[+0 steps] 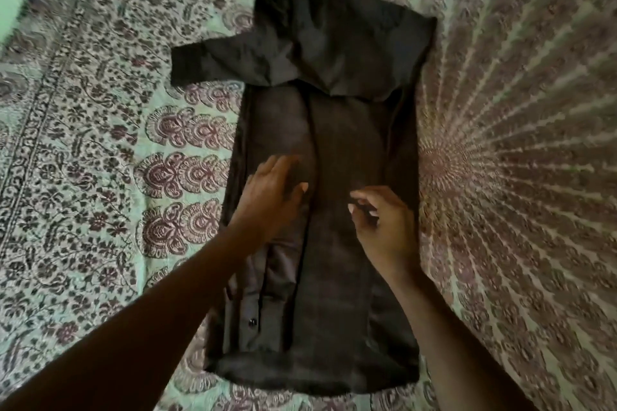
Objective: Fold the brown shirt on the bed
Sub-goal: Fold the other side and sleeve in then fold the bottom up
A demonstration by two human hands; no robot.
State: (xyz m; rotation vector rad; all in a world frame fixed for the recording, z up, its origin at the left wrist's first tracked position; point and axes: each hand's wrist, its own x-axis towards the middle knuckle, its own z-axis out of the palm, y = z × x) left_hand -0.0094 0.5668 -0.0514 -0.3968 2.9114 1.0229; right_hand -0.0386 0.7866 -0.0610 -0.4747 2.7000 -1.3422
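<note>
The brown shirt lies lengthwise on the bed, hem near me and collar end far. Its right side is folded in over the middle, and one short sleeve sticks out to the left near the top. A button strip shows at the lower left. My left hand rests flat on the shirt's left half with fingers spread. My right hand hovers over or touches the folded right part, fingers loosely curled and holding nothing that I can see.
A patterned bedspread in pale green with maroon floral motifs covers the whole bed around the shirt. A radiating medallion pattern lies to the right. The bed's edge shows at the far top left.
</note>
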